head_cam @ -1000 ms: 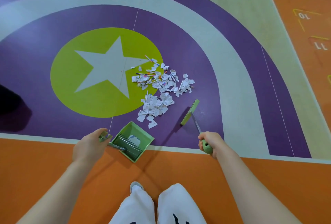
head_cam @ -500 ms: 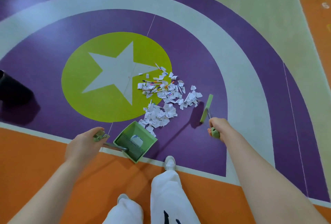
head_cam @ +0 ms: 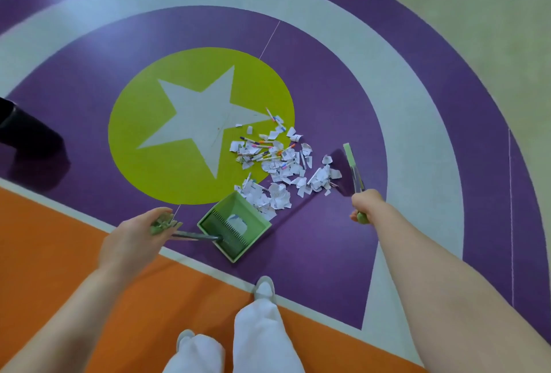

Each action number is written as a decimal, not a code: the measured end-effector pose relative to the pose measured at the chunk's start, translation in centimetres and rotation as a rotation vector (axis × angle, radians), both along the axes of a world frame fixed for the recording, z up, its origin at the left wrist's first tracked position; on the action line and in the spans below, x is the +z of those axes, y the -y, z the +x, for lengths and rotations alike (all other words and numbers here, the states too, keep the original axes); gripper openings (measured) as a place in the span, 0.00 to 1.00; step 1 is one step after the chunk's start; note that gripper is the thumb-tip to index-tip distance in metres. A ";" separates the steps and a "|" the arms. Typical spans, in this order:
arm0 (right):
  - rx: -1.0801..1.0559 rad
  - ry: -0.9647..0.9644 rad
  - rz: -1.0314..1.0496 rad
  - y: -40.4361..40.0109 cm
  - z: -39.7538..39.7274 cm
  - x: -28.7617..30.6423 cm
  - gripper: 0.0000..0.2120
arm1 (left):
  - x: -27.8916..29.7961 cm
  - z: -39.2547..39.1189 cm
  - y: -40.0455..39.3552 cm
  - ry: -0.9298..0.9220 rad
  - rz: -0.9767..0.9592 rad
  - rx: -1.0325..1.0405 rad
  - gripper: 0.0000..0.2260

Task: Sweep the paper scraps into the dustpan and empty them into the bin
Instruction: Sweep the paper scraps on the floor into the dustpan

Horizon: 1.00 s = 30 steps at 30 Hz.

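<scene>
White paper scraps (head_cam: 280,170) mixed with several coloured pens lie on the purple floor at the edge of the yellow-green circle. A green dustpan (head_cam: 235,228) rests on the floor with its open mouth touching the nearest scraps; one scrap lies inside it. My left hand (head_cam: 140,238) grips the end of the dustpan's long handle. My right hand (head_cam: 365,204) grips the green handle of a broom, whose green head (head_cam: 348,153) stands on the floor just right of the pile.
A black bin (head_cam: 18,128) stands at the far left edge, partly cut off. My legs in white trousers and a white shoe (head_cam: 264,287) are at the bottom, on the orange floor border. A white star fills the yellow-green circle.
I stepped forward, so the pile is closer. The broom head moved up to the right edge of the scraps, and the dustpan's mouth now touches the near scraps.
</scene>
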State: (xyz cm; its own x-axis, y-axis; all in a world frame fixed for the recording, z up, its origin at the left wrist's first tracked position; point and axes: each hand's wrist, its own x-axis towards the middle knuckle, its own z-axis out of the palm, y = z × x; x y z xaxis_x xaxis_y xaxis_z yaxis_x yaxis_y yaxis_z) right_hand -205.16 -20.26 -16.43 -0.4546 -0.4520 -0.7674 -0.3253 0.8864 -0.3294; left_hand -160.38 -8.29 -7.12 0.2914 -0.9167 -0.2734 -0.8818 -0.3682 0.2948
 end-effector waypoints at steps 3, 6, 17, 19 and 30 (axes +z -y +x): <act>-0.007 0.023 0.035 0.9 -0.3 -1.2 0.16 | 0.2 -1.5 0.9 0.001 -0.020 -0.009 0.13; 0.037 0.044 0.060 0.9 -0.1 -2.7 0.14 | 0.3 -2.6 1.5 -0.014 -0.035 -0.023 0.13; 0.073 0.193 0.138 -2.2 2.6 -2.9 0.13 | 0.1 -3.5 3.1 -0.046 -0.019 -0.003 0.13; 0.083 0.229 0.149 -3.5 3.5 -2.4 0.13 | 0.1 -3.4 3.4 -0.044 -0.016 -0.010 0.14; 0.073 0.403 0.169 -8.5 6.7 2.8 0.07 | 0.7 -2.2 6.1 -0.063 0.009 -0.017 0.15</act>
State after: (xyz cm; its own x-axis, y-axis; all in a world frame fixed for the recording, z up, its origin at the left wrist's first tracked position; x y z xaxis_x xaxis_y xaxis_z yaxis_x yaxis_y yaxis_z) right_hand -198.46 -11.79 -13.66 -0.0753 -0.3250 -0.9427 -0.2644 0.9181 -0.2954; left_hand -162.60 -14.35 -6.41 0.2575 -0.9189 -0.2988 -0.8677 -0.3560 0.3470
